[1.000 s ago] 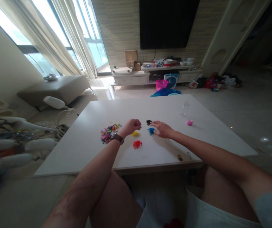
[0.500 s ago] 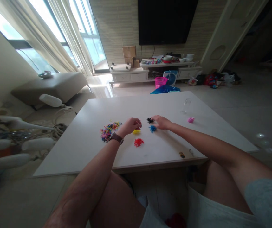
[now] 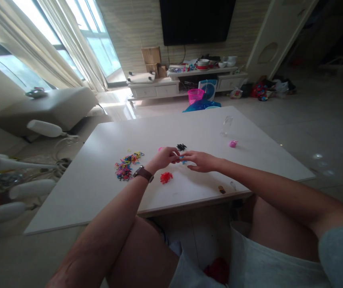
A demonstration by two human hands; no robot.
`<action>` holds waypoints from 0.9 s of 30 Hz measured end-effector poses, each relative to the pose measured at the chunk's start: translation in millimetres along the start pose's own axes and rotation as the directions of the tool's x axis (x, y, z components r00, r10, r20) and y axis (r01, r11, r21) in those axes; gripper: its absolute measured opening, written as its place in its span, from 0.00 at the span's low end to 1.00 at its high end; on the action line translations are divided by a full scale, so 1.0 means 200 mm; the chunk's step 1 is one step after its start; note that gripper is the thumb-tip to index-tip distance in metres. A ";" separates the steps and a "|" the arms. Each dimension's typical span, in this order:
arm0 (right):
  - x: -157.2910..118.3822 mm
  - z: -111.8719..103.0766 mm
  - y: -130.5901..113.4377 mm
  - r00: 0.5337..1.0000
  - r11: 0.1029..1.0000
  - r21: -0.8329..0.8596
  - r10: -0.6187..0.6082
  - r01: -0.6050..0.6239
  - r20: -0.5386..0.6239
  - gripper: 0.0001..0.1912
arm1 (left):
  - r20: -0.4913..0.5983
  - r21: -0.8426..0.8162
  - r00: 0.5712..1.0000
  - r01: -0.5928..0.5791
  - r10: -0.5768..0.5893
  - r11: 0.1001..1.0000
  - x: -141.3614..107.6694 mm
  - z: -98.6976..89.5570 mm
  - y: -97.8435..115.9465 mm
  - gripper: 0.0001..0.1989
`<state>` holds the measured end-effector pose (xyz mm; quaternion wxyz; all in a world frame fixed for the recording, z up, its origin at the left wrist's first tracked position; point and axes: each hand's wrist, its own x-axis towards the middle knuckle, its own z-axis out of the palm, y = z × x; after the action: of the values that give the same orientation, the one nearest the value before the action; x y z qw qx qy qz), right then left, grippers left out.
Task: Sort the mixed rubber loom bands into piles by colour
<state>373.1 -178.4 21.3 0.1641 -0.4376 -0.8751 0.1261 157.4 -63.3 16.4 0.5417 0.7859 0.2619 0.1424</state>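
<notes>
Left hand (image 3: 167, 157), right hand (image 3: 203, 161) by one blue pile (image 3: 184, 162); cannot tell either grip. One black pile (image 3: 181, 147), one red pile (image 3: 166, 178), one multicoloured pile (image 3: 127, 166).

The single head-worn camera looks forward and down across the white table (image 3: 147, 134).

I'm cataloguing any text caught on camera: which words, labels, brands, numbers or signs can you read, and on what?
None can be read.
Television: any mark on its lower edge is too small.
Wristwatch: too small.
Red bag on the floor: too blurred.
Multicoloured pile of small pieces: no text visible.
</notes>
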 end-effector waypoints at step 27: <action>-0.01 -0.03 0.05 0.994 0.985 -0.140 0.105 -0.099 0.039 0.17 | -0.138 0.049 0.990 0.039 -0.032 0.998 -0.02 -0.02 0.02 0.12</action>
<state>383.3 -173.5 23.7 0.1068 -0.4890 -0.8617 0.0837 152.3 -63.4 22.0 0.5044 0.7833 0.3160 0.1794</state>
